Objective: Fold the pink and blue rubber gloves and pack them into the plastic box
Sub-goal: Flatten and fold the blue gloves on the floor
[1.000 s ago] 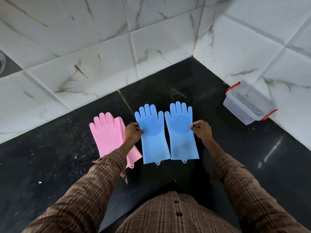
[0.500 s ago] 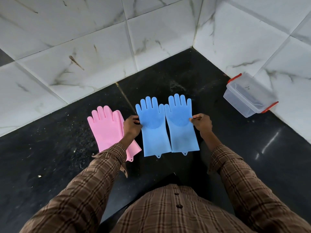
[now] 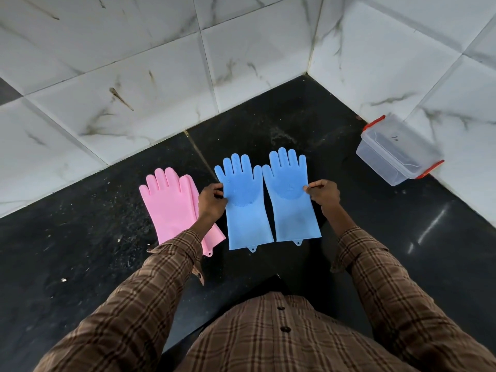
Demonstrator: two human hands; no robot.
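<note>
on the black stone bench [image 3: 80, 264] the two flat blue rubber gloves [image 3: 268, 200] lie mid-frame, long axes running cuffs-near to fingertips-far, left hand [image 3: 212, 204] pinching one outer edge and right hand [image 3: 323, 194] the other, stacked pink rubber gloves [image 3: 169, 205] just left, lidded clear plastic box [image 3: 397, 151] far right, nearer the right hand.

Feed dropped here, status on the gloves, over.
Left hand pinching left blue glove, right hand pinching right blue glove. Both flat, unfolded. Pink gloves untouched. Box lidded.
</note>
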